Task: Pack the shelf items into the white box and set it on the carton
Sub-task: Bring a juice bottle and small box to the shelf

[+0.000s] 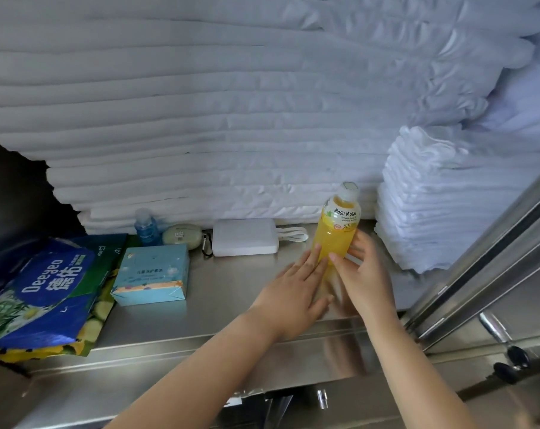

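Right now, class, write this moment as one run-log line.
left hand: flat fingers touch yellow bottle | right hand: grips its base | bottle: upright on steel shelf

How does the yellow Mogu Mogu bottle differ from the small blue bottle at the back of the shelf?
The yellow bottle is taller than the blue bottle. It has a white cap and printed label; the blue bottle's cap looks clear. The right hand holds the yellow bottle and the left hand touches it, while the blue bottle stands untouched. Both stand upright on the steel shelf.
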Demonstrator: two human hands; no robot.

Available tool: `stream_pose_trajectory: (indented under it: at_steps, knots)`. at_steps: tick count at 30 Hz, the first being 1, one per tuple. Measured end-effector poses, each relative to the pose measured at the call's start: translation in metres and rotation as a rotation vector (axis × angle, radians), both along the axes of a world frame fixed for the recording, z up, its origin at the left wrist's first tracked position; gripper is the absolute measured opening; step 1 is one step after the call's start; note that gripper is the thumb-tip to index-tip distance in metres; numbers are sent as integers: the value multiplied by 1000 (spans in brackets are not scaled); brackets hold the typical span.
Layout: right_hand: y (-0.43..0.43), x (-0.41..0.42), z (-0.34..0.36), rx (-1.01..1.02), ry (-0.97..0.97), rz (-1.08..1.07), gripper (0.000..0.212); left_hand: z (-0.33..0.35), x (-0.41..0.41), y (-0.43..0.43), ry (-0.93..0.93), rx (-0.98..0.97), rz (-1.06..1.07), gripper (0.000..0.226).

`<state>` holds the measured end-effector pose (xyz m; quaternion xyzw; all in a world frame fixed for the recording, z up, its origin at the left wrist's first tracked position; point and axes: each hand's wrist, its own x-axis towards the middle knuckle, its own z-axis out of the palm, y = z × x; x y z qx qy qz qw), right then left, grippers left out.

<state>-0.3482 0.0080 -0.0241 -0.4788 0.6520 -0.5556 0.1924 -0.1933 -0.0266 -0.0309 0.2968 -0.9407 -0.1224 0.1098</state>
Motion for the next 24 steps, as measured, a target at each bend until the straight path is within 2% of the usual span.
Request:
stream_pose_trajectory:
  at_steps: [7, 17, 24]
  knots:
    - [-28, 0, 5, 70, 103, -77, 34, -4, -10, -16, -37, 33, 35, 66]
    - [-47, -1, 0, 89, 199, -197, 33, -10, -18, -30, -42, 29, 91, 68]
    - [-49, 0, -3, 69, 202, -196, 34, -11, -19, -32, -48, 28, 96, 69]
